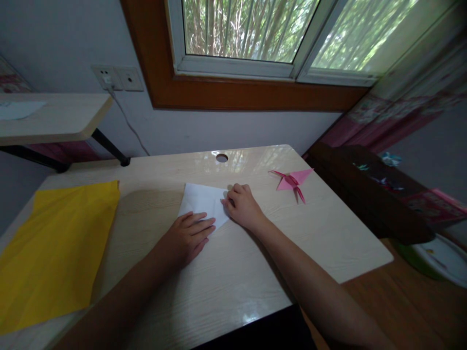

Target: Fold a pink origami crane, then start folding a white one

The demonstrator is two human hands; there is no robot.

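A folded white paper [202,200] lies flat on the pale wooden desk [233,272]. My left hand [189,236] rests palm down on the paper's near edge, fingers together and pointing right. My right hand [242,206] presses on the paper's right corner with curled fingers, pinching or creasing its edge. A finished pink paper crane [292,181] sits on the desk to the right of my right hand, apart from it.
A large yellow sheet [54,248] lies on the desk's left part. A cable hole [222,157] is at the back edge. A wall socket [117,78] with a cord is behind. A dark cabinet [368,189] stands at right, a side shelf [51,116] at left.
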